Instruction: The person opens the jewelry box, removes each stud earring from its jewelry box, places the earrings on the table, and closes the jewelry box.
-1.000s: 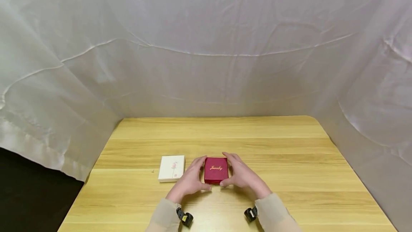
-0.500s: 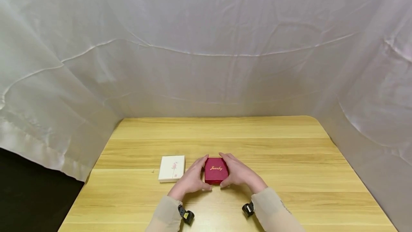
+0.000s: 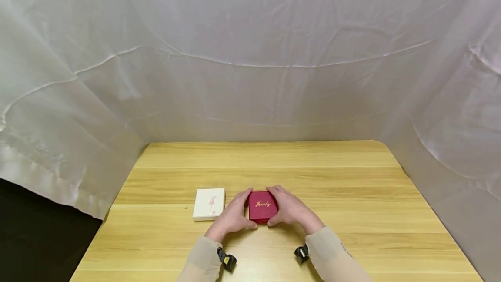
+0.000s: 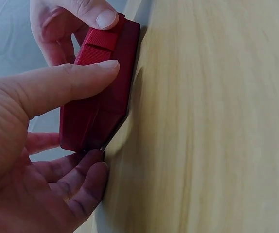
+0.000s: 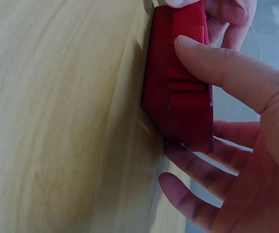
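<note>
A dark red square jewelry box [image 3: 263, 206] with gold "Jewelry" lettering sits on the wooden table, its lid down. My left hand [image 3: 233, 216] holds its left side and my right hand [image 3: 290, 209] its right side. Both wrist views show a ribbed red ribbon [image 4: 100, 42] along the box's near face. The left thumb [image 4: 81, 80] lies against that face, and the right thumb [image 5: 217, 63] presses on the ribbon. Fingers of each hand curve round the sides, with some tips low near the table. The far side of the box is hidden in the wrist views.
A white square box [image 3: 207, 201] with a pink flower print lies just left of my left hand. The wooden table [image 3: 352, 186] is bordered by pale hanging cloth [image 3: 250, 95] at the back and sides. A dark area [image 3: 35, 234] shows at the lower left.
My right hand has moved slightly left, closing in against the box's right side. The left hand and both boxes stay nearly where they were.
</note>
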Tool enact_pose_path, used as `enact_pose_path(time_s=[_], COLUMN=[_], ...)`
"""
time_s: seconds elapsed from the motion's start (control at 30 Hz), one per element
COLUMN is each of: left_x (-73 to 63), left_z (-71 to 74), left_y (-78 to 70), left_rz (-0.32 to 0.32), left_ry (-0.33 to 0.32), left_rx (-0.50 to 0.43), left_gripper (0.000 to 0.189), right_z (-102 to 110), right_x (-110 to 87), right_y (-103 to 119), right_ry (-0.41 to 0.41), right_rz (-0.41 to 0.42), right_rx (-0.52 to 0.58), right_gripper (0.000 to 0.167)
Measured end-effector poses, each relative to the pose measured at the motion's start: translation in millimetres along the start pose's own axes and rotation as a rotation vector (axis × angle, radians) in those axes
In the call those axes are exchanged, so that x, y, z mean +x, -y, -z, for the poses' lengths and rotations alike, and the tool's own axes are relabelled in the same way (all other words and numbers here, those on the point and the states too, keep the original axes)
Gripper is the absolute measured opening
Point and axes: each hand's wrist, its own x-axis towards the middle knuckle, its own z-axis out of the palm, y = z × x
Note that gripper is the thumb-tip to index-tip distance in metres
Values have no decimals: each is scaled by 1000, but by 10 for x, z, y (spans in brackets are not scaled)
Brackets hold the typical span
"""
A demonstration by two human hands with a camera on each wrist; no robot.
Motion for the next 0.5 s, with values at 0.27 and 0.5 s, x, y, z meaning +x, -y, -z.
enact_pose_path(time_s=[0.27,0.5], left_x=[2,-1], left_z=[-1,1], left_y=[-11,-11], left_rz=[7,13], left_ry=[-8,-16], left_rx=[-1,-2], left_gripper=[105,105], right_z=[-2,-3], right_x=[3,5], right_y=[-9,-12], right_ry=[-8,-29], right_rz=[6,20], right_rx=[-8,-42], right_gripper=[97,96])
